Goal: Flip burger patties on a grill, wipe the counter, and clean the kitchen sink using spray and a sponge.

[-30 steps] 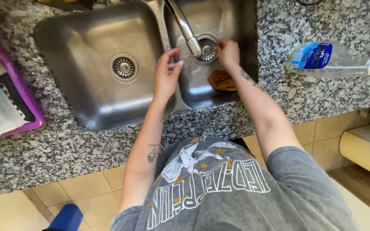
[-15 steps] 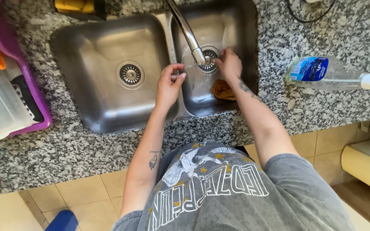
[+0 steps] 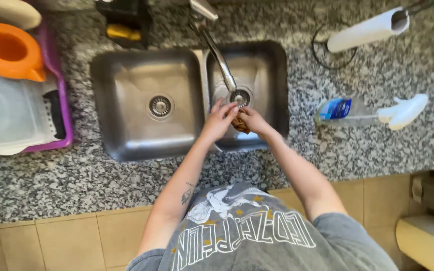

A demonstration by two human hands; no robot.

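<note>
Steel double sink [image 3: 126, 145] set in speckled granite counter [image 3: 51, 180], a person's two hands meeting under the faucet [image 3: 219, 55].
Seen from the head camera: left hand [image 3: 220, 116] and right hand [image 3: 251, 120] are pressed together around a small brown sponge [image 3: 240, 125] over the right basin, near its drain [image 3: 240, 96]. A spray bottle [image 3: 367, 111] lies on the counter to the right; a purple dish rack [image 3: 61, 100] with an orange jug [image 3: 8, 50] sits left.

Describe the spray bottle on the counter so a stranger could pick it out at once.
Start at the double steel sink set into the speckled granite counter. On the counter to the right of the smaller basin, the spray bottle lies on its side. Its clear body, blue label and white trigger head set it apart from the white paper towel roll farther back.
</note>
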